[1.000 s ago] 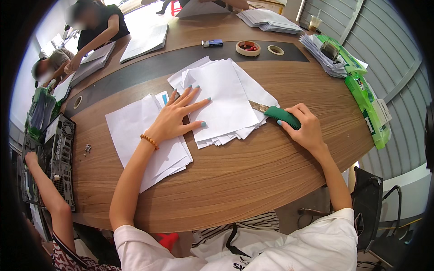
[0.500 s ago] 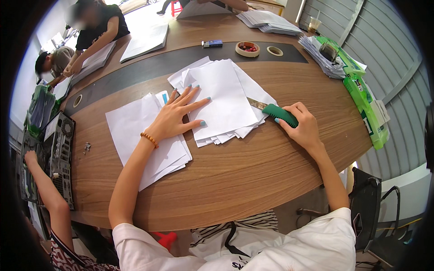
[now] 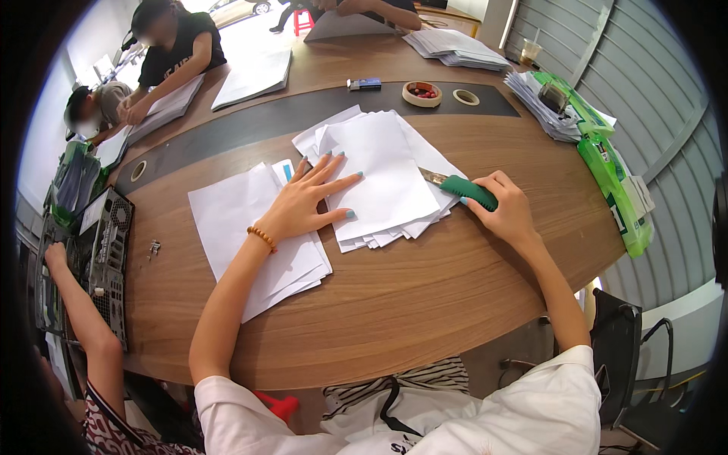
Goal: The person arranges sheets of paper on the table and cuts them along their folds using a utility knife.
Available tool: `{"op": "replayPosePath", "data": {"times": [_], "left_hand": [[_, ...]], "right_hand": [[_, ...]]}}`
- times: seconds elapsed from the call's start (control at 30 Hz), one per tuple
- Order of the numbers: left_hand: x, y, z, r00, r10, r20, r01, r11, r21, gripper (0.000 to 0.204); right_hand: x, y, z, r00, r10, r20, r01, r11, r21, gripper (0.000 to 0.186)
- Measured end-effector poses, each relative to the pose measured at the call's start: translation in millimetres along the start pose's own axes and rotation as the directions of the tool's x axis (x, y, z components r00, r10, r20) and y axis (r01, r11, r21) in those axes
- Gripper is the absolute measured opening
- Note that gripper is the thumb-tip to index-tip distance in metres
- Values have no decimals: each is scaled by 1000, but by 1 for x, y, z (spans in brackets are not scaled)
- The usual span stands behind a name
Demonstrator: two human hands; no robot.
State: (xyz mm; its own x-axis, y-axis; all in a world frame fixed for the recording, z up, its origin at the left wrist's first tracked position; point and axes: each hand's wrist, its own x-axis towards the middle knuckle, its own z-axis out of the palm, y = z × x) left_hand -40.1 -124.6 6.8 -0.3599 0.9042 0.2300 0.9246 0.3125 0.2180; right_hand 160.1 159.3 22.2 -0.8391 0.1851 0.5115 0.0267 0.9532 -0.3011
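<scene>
My left hand (image 3: pixel 307 199) lies flat with fingers spread on a loose stack of white paper sheets (image 3: pixel 379 167) in the middle of the table. Its wrist, with a beaded bracelet, rests over a second pile of white sheets (image 3: pixel 227 212) to the left. Closed around the green handle of a knife (image 3: pixel 469 192) is my right hand (image 3: pixel 504 205), at the stack's right side. The knife's stained metal blade reaches in among the sheets. Its tip is hidden under the upper sheet.
Tape rolls (image 3: pixel 465 97) and a small blue box (image 3: pixel 364 84) lie beyond the stack. Green packaging (image 3: pixel 613 182) lines the right edge. An opened computer case (image 3: pixel 106 258) stands left, with a person's hand (image 3: pixel 57 256) at it. Other people handle papers across the wooden table (image 3: pixel 364 318).
The view has shifted a little, so the table appears lower and farther right. The knife sits slightly farther in among the sheets. My left hand keeps its place on the stack.
</scene>
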Motion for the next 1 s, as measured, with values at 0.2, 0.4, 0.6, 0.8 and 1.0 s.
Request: {"op": "replayPosePath", "data": {"times": [0.2, 0.4, 0.6, 0.8, 1.0], "left_hand": [[0, 0, -3, 1000, -6, 3, 6, 1000, 23, 59], [-1, 1, -1, 1000, -10, 9, 10, 1000, 12, 58], [-1, 2, -4, 1000, -3, -2, 3, 1000, 22, 58], [1, -3, 1, 1000, 4, -21, -3, 999, 50, 57], [1, -1, -1, 1000, -8, 14, 8, 1000, 27, 60]], "right_hand": [[12, -7, 3, 1000, -8, 0, 8, 1000, -23, 26], [18, -1, 11, 1000, -3, 3, 3, 1000, -9, 26], [15, 1, 7, 1000, 20, -3, -20, 999, 26, 27], [26, -3, 14, 1000, -3, -18, 3, 1000, -9, 27], [22, 4, 9, 1000, 24, 5, -24, 1000, 3, 27]]}}
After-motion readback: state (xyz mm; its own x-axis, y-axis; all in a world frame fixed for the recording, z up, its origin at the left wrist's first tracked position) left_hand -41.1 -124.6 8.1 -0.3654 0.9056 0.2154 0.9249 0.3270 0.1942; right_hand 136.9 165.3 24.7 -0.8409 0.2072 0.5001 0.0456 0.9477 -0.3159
